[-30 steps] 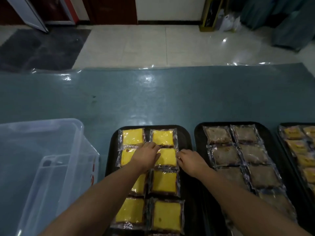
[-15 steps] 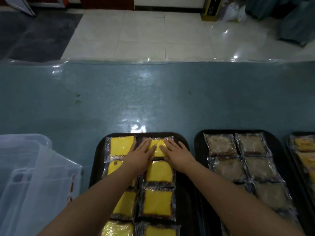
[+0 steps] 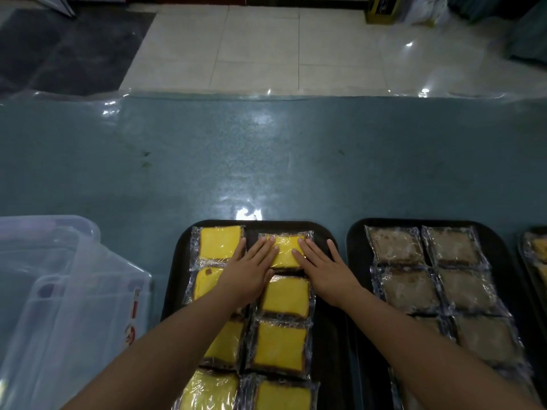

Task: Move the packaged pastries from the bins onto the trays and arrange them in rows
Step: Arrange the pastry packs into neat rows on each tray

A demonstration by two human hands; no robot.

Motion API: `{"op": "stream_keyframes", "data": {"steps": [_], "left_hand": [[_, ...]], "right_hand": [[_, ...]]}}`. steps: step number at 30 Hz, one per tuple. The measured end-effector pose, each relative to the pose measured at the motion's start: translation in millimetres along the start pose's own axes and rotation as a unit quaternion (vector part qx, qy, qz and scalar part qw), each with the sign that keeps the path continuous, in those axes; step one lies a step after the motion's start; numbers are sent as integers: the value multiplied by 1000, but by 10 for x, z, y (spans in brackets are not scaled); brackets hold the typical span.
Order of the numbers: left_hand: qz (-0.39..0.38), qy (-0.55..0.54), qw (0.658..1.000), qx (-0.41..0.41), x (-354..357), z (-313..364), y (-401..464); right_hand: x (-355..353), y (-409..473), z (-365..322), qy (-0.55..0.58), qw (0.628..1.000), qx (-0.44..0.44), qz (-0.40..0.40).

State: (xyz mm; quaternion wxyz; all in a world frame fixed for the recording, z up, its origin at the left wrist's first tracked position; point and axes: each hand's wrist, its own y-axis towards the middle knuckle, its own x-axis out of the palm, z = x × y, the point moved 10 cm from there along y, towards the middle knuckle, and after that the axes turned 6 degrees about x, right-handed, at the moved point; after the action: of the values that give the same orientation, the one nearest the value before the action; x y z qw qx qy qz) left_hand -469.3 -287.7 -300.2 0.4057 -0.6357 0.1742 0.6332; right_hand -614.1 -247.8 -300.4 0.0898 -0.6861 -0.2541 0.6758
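Both hands flat and spread, palms down, gripping nothing: left hand (image 3: 251,273) and right hand (image 3: 321,269) pressed on either side of top-right yellow pastry (image 3: 285,251), fingertips touching its wrapper. Sitting at far end of black tray (image 3: 328,335), lower centre of frame, right column. Other yellow pastries (image 3: 279,344) in two columns down to bottom edge; top-left packet (image 3: 220,242) just beside left fingers. Left forearm (image 3: 165,353) covering part of left column, second packet there mostly hidden. Second black tray (image 3: 356,247) at lower right with brown pastries (image 3: 410,290) in two columns, right forearm crossing its near corner. Third tray (image 3: 532,261) cut off at right edge. Clear plastic bin (image 3: 68,306) lower left, contents not readable. Blue-green tabletop (image 3: 266,161) across middle; tiled floor (image 3: 260,48) along top.
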Motion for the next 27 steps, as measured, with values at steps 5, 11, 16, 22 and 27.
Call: {"op": "stream_keyframes", "data": {"steps": [5, 11, 16, 22, 27], "left_hand": [[-13, 12, 1000, 12, -46, -64, 110], [38, -18, 999, -1, -132, 25, -85], [49, 9, 996, 71, 157, 487, -516], [37, -16, 999, 32, 314, 698, -750], [33, -43, 998, 15, 292, 730, -790]], "right_hand": [[-12, 77, 60, -9, 1000, 15, -5], [-118, -132, -98, 13, 995, -6, 95], [170, -554, -461, -14, 989, -68, 132], [479, -790, -527, -11, 995, -31, 95], [358, -827, -491, -13, 994, -50, 91]]}}
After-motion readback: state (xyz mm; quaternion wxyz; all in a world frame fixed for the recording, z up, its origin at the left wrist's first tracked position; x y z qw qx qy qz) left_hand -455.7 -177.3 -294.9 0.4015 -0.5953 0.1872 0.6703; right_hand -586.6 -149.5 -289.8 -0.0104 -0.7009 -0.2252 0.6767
